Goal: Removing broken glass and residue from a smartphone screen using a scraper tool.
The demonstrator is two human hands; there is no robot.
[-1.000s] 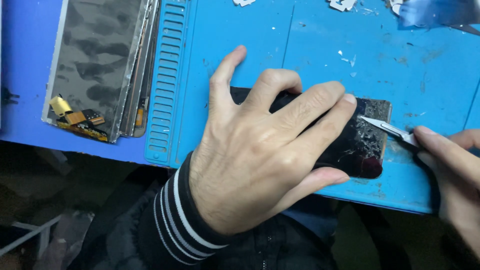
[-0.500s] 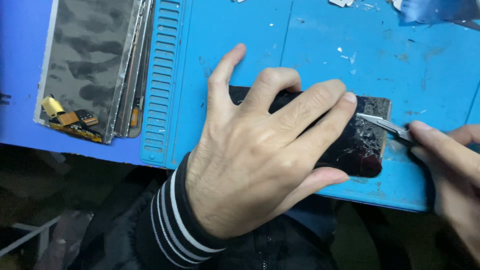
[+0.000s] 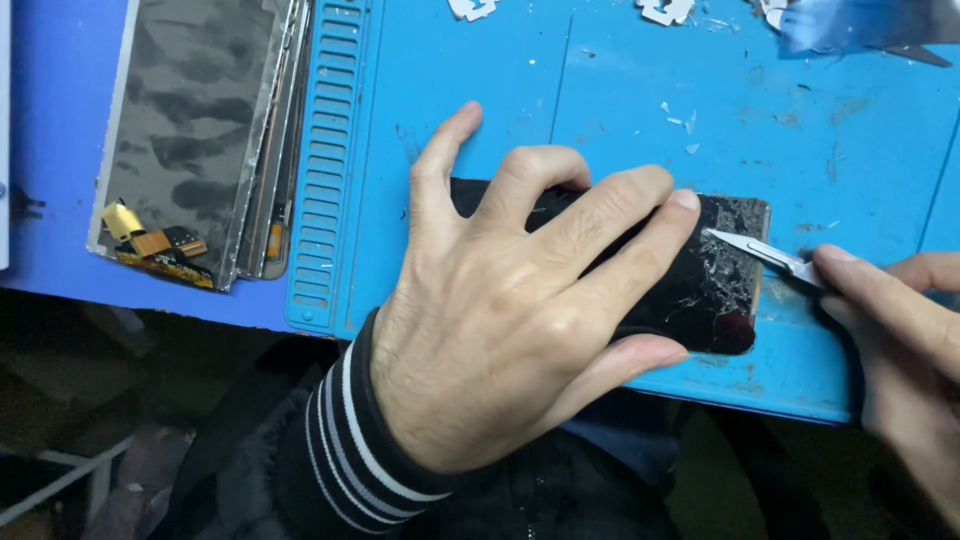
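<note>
Down at the centre of the head view, the left hand (image 3: 500, 320) lies flat over a black phone (image 3: 715, 290), fingers spread and pressing on it, thumb tucked along the near edge at about 5 o'clock of the palm. That grip is wide, a flat hold-down rather than a pinch. The phone lies on a light blue mat (image 3: 620, 110), its long side running 9 to 3 o'clock, and only its 3 o'clock end shows past the fingertips: the glass there is badly cracked, white splinter lines all over the corner.

Over at 3 o'clock, the right hand (image 3: 900, 320) comes in from the frame edge, fingers closed tight round a thin metal blade (image 3: 760, 250). The blade's tip touches the cracked glass just beside the left index fingertip.

Up at 12 o'clock, small white scraps (image 3: 665, 10) sit on the mat, with tiny chips scattered nearer the phone. Out at 9 to 10 o'clock, a stack of screen panels (image 3: 190, 130) rests on the darker blue counter (image 3: 50, 150), partly overlapping the mat's slotted edge, orange ribbon connectors at its near corner. A striped black-and-white cuff (image 3: 350, 440) covers the left wrist at 7 o'clock.
</note>
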